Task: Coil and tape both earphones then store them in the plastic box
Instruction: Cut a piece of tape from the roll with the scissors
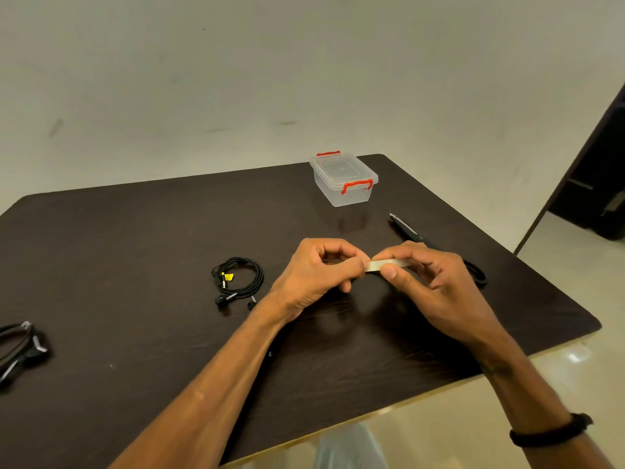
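clear tape strip (385, 265) pinched between left hand (318, 270) and right hand (429, 275).

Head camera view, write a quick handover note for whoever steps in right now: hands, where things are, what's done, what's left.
Left hand and right hand each pinch an end of a short strip of tape, held above the table.
Coiled black wired earphones lie left of the hands; whether they are taped cannot be told.
Second earphones, a black neckband set, lie at the table's left edge, not yet taped.
Plastic box stands at the far side, lid on, red clips down.
Scissors lie behind the right hand.
Left: tape the earphones, open the box, store both.
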Action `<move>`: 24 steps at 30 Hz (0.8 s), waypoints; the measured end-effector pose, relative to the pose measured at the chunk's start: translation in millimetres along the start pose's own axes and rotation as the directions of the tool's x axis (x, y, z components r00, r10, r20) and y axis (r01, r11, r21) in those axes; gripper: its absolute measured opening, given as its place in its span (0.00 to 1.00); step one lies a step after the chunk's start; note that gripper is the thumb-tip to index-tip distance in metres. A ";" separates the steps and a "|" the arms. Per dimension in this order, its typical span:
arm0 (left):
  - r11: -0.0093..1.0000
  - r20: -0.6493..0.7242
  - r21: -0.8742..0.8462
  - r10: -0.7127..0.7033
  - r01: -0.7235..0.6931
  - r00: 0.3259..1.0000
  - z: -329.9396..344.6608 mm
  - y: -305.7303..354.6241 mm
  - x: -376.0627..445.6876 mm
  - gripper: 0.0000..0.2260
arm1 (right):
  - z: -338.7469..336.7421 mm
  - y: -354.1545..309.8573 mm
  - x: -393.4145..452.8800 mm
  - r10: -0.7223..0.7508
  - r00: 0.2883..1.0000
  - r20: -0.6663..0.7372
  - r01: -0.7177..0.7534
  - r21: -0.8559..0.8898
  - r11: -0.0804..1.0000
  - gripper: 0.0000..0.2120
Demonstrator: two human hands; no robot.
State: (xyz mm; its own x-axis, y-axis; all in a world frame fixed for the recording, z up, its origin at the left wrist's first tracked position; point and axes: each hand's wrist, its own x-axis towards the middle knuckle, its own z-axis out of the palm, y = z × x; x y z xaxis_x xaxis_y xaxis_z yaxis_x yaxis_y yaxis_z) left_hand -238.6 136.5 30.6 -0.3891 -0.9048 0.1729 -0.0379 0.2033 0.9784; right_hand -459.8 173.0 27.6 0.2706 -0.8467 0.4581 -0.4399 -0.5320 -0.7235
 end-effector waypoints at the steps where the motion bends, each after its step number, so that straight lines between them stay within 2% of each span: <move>1: 1.000 0.002 0.016 0.002 -0.002 1.000 0.6 0.0 -0.2 0.05 | 0.1 0.3 -0.3 0.000 1.000 0.000 0.000 0.002 1.000 0.10; 19: 1.000 0.028 -0.002 -0.013 0.013 1.000 -1.3 -2.0 0.4 0.04 | -0.3 5.6 -0.2 0.003 1.000 0.026 -0.003 0.009 1.000 0.11; 24: 1.000 0.013 0.003 0.011 -0.011 1.000 -0.9 -2.5 -1.2 0.09 | 0.0 4.0 -1.0 -0.007 1.000 0.020 0.006 0.058 0.998 0.10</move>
State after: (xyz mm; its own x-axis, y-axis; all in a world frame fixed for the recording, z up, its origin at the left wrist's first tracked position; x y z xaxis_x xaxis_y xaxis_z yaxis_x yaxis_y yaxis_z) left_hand -237.2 136.7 28.0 -0.4011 -0.8977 0.1822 -0.0367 0.2145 0.9760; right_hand -461.8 171.7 24.3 0.2910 -0.8431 0.4523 -0.3881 -0.5361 -0.7496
